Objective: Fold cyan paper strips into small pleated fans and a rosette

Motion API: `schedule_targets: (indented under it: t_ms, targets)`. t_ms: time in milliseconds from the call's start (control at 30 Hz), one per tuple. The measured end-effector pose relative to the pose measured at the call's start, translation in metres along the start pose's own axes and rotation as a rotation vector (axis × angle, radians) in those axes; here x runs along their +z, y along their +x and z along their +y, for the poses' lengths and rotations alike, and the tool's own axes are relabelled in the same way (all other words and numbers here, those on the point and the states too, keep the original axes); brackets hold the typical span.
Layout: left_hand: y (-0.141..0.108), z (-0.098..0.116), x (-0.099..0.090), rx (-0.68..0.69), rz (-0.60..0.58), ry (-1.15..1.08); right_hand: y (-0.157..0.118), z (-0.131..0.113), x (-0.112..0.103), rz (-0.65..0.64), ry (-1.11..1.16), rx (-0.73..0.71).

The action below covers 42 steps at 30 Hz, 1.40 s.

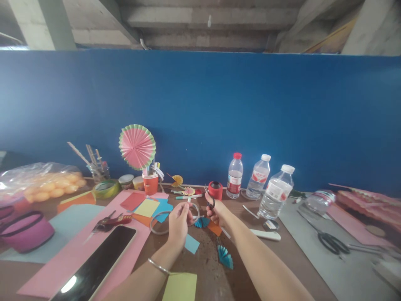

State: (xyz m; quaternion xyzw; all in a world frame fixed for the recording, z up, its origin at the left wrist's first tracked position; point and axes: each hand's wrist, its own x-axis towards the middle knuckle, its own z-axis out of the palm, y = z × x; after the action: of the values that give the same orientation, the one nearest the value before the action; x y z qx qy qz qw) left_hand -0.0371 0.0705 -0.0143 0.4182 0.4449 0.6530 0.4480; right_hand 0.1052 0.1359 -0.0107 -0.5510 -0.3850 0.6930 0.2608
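My left hand (180,223) pinches a thin pale strip, which curves in loops (159,231) on both sides of the fingers; its exact kind is unclear. Beside it, my right hand (216,211) is closed round small scissors (210,202) with dark handles, blades pointing up and away. Just under the hands lie a blue folded paper fan (202,222) and an orange paper square (214,228). Another blue paper fan (224,256) rests nearer, between my forearms. A light blue paper piece (191,244) lies beside my left wrist.
Behind stand a red tape roll (215,190) and bottles (234,175). A round pink paper fan (137,147) rises from an orange cup (151,184). At left are a phone (97,263) and pink paper (56,274); at right, large black-handled scissors (333,243) and a white-handled tool (266,235).
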Motion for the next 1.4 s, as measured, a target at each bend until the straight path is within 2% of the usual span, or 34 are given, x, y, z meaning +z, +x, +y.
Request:
schedule_targets:
  t_ms: [267, 867, 967, 1133, 1300, 1400]
  targets:
    - [0.000, -0.002, 0.000, 0.013, 0.014, 0.015, -0.006, -0.002, -0.003, 0.023, -0.034, -0.025]
    - [-0.001, 0.000, 0.001, 0.022, 0.029, 0.018, -0.002, 0.004, -0.007, -0.014, -0.076, -0.076]
    - [0.000, -0.001, 0.001, 0.031, 0.031, 0.020, -0.005, 0.003, -0.010, -0.064, -0.065, -0.042]
    - [0.000, -0.003, 0.001, 0.053, 0.036, 0.044, -0.009, 0.000, -0.019, -0.216, -0.054, 0.093]
    - [0.000, -0.003, 0.000, 0.067, 0.039, 0.058, -0.015, -0.003, -0.028, -0.244, -0.098, 0.117]
    - [0.000, -0.003, -0.001, 0.079, 0.066, 0.038, -0.018, -0.006, -0.036, -0.206, -0.194, 0.125]
